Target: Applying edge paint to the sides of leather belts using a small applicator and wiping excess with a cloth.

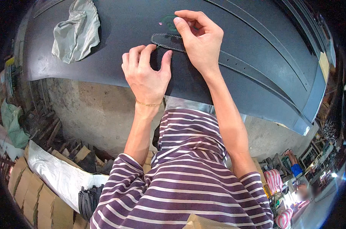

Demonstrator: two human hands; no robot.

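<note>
the dark strap (253, 74) with white stitching lies on the black-topped table (115, 57), its rounded end nearest the middle and its long axis running slantwise toward the table's near right corner, dipping closer to the near edge as it goes. the left hand (146, 70) is the nearer one to that rounded end: it reaches in from the near edge, fingers bent, thumb and forefinger parted, their tips at the strap's near long side; whether they touch it or grip something as fine as a thread, i cannot tell. the right hand (203, 44) crosses over the strap just right of the rounded end, hiding a stretch of it, and its thumb and forefinger come together beyond the strap's far side, near a round green mark (169, 23) on the tabletop; what, if anything, they pinch does not show. a second strap (264, 40), also stitched, lies beyond and to the right, and a crumpled pale cloth (77, 32) sits toward the table's left end.
</note>
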